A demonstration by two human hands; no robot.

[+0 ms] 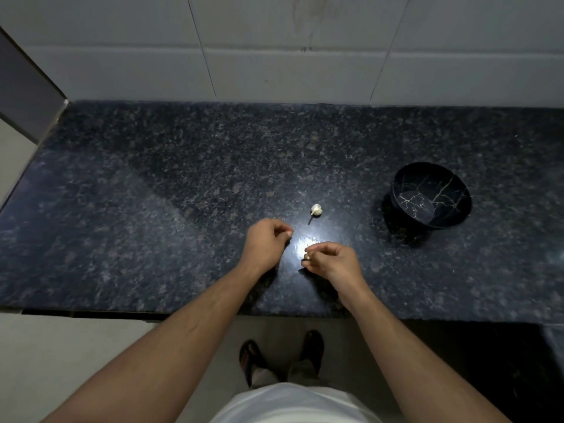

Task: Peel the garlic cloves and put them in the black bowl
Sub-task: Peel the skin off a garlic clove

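One head view serves us. Our right hand (328, 260) pinches a small garlic clove (306, 256); our left hand (268, 241) is curled, and we cannot tell whether it holds anything. We judge the clove light, with brittle skin, best nipped at its tip. At one o'clock lies a garlic bulb (316, 209), at three the black bowl (432, 195), on a speckled dark surface (137, 193) under a tiled wall (274, 56).

Home kitchen: granite counter (152, 184), tiled wall (274, 71)

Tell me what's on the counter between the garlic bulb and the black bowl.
Nothing: in the head view, only bare dark granite counter lies between the garlic bulb and the black bowl.
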